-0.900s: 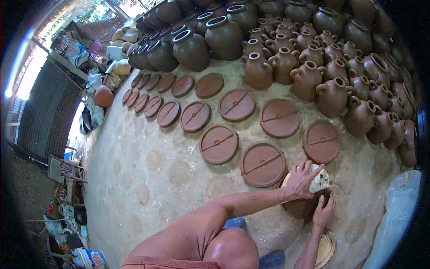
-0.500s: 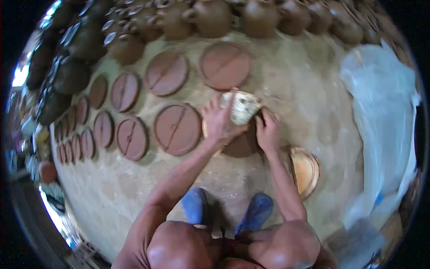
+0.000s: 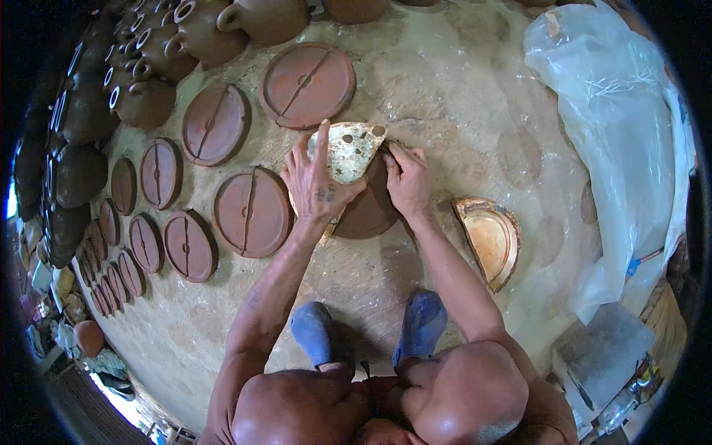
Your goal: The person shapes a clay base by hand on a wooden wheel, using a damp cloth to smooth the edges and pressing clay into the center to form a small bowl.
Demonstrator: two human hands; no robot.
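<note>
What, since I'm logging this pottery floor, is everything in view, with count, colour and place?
Spotted half-round piece: one, whitish, centre
Dark disc: one, brown, centre, partly hidden
Hollow half-round piece: one, tan, right of centre
Seamed discs: over ten, reddish-brown, left
Pots: many, dark brown, upper left, top
Plastic sheet: one, translucent, right
Board: one, grey, lower right
Clutter: uncounted, mixed, far left
Shoes: two, blue, feet
Left hand: one, bare, gripping spotted piece
Right hand: one, bare, beside dark disc

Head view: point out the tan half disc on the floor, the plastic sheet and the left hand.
Tan half disc (image 3: 492, 239): head view, inner face.
Plastic sheet (image 3: 629, 156): head view, middle part.
Left hand (image 3: 311, 182): head view, hand's back.
</note>
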